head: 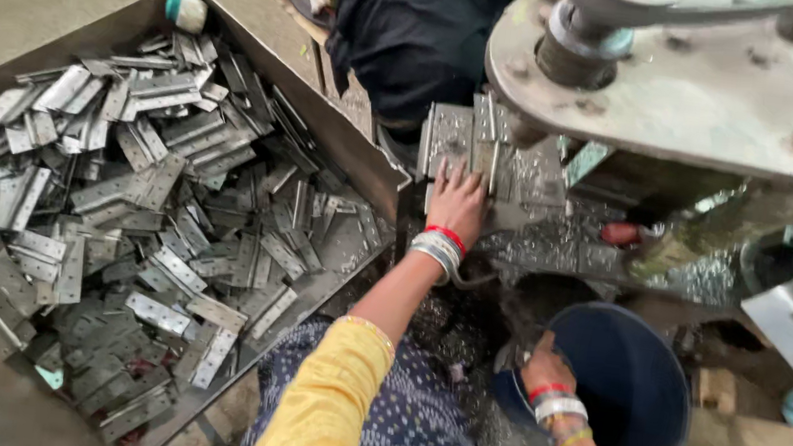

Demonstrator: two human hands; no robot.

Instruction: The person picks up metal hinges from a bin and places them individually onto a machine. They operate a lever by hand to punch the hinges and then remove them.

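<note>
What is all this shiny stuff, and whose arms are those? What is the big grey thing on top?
The camera sits on a person's head and looks down, so the two arms in yellow sleeves are that person's own. The left hand lies flat on some metal plates with little holes, just under a big grey machine. The right hand rests on the rim of a dark blue bucket; whether it grips the rim is hard to tell. On the left is a large metal tray heaped with many more flat plates. They look like hinge pieces. Behind the machine is someone else's dark clothing.
</note>
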